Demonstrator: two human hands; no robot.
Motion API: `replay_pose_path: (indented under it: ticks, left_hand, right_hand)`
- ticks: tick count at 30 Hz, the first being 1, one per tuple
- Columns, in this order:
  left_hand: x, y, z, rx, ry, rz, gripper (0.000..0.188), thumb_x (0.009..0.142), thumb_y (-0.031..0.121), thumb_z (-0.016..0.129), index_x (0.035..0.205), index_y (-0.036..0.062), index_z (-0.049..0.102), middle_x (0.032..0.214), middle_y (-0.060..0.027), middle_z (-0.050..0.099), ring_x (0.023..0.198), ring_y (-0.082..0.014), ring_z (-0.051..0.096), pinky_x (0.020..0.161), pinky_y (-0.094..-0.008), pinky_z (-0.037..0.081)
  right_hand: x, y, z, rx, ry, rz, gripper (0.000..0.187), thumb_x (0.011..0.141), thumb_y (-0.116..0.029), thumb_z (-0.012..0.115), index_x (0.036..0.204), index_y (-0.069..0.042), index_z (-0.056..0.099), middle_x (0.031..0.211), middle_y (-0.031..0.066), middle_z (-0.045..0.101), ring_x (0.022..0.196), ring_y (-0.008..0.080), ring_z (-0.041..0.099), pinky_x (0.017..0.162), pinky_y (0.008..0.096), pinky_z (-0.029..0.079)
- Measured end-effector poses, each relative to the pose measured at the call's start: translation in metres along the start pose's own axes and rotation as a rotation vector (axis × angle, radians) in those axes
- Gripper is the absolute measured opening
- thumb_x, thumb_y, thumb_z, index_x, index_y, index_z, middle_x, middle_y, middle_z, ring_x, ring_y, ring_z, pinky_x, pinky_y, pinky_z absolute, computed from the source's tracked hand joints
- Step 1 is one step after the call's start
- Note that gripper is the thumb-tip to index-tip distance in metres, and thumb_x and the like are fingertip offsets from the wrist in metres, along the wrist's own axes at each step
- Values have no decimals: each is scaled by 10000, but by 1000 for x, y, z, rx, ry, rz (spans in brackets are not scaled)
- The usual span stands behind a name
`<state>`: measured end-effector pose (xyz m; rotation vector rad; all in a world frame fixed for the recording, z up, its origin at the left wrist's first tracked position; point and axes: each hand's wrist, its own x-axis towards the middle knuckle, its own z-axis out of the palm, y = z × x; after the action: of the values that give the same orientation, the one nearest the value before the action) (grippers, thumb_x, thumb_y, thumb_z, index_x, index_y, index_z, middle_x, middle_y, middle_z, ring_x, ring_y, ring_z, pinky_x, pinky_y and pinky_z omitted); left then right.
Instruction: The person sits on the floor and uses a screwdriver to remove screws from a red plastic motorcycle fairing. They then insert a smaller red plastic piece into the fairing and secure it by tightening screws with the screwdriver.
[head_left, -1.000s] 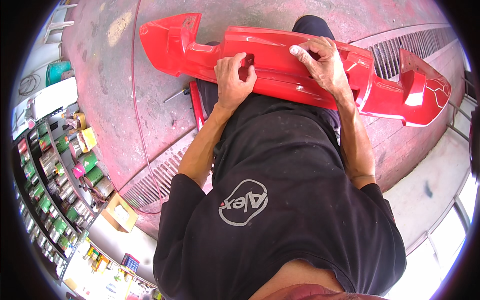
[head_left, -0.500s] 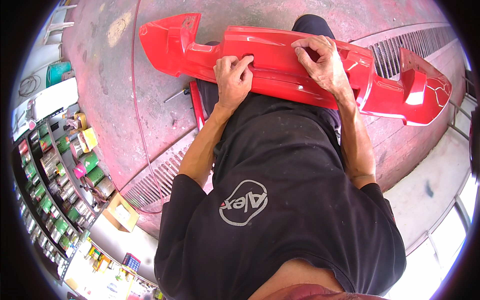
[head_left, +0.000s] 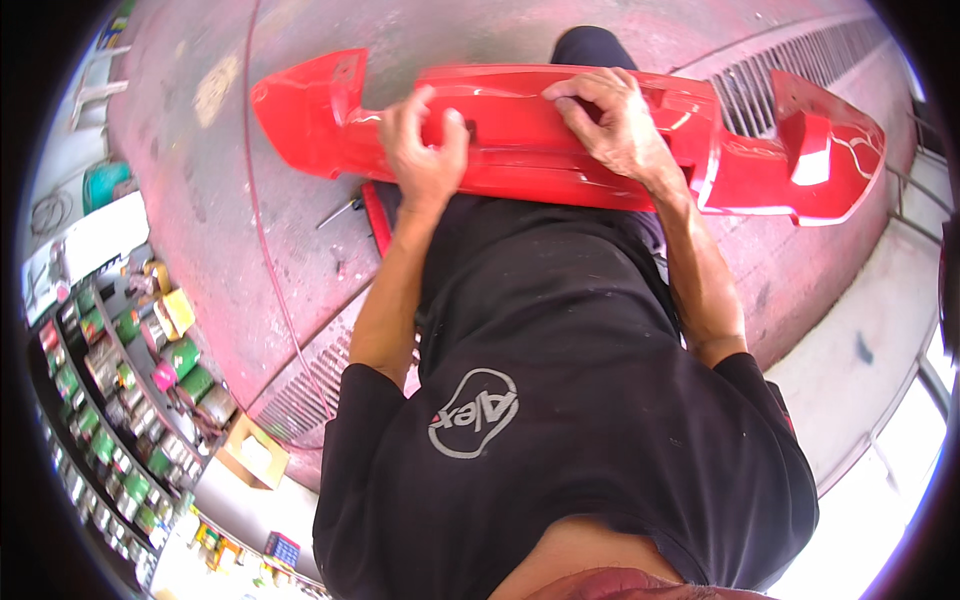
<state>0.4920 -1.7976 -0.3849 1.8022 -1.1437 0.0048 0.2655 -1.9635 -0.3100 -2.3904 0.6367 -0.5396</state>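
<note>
A long glossy red car bumper (head_left: 540, 120) lies across my lap. It has angled ends and slots along its near side. My left hand (head_left: 425, 150) is over its left-middle part, thumb and fingers apart and slightly blurred, holding nothing visible. Beside that thumb is a small dark opening in the red face. My right hand (head_left: 610, 120) is bent over the middle of the bumper. Its index finger and thumb curl toward each other in a pinch, and whatever may be between the tips is too small to make out.
A narrow red strip (head_left: 377, 218) and a thin tool (head_left: 338, 212) lie left of my leg. A red hose (head_left: 262, 225) runs along the stained floor. Floor grates (head_left: 765, 90) are at right and lower left. Shelves of paint cans (head_left: 120, 420) and a cardboard box (head_left: 250, 452) stand at left.
My left hand has lifted from the slot edge and shifted left, its fingers spreading. My right hand keeps its curled pose on the bumper. The whole view has shifted slightly.
</note>
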Motion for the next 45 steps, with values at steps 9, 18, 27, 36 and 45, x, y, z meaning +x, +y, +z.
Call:
replay_pose_path:
  ticks: [9, 18, 27, 36, 45]
  left_hand:
    - [82, -50, 24, 28, -779, -476, 998, 862, 808, 724, 1516, 59, 641, 1586, -347, 478, 1499, -460, 478, 1242, -508, 397]
    - [41, -15, 2, 123, -634, -528, 858, 910, 759, 722, 1444, 86, 714, 1550, -311, 534, 1470, -426, 510, 1225, -488, 400]
    - [17, -1, -11, 101, -494, -506, 851, 915, 733, 748, 1435, 60, 711, 1427, -242, 562, 1324, -385, 594, 1131, -461, 470]
    - [16, 2, -9, 123, -491, -482, 769, 972, 658, 725, 1393, 15, 720, 1434, -248, 615, 1362, -377, 592, 1162, -439, 450]
    - [17, -30, -7, 47, -525, -430, 693, 939, 609, 790, 1314, 27, 772, 1392, -285, 664, 1310, -398, 635, 1128, -438, 486]
  right_hand:
    - [-8, 4, -8, 610, 221, 414, 268, 1113, -202, 674, 1286, -13, 753, 1122, 56, 797, 1087, 139, 730, 933, 321, 598]
    - [-103, 4, -87, 486, 757, 600, 218, 972, -149, 859, 1150, -37, 801, 970, 20, 792, 888, 68, 694, 811, 250, 580]
    - [-115, -2, -49, 20, 478, 642, 174, 946, -123, 836, 1103, -52, 810, 984, 68, 771, 784, 142, 679, 729, 299, 563]
    - [-112, 15, -31, -179, 520, 447, 179, 917, -146, 847, 1072, -65, 810, 992, 120, 793, 883, 280, 763, 803, 381, 611]
    - [-69, -9, -59, -280, 443, 290, 163, 896, -161, 885, 1019, -104, 795, 980, 59, 791, 891, 274, 725, 866, 406, 567]
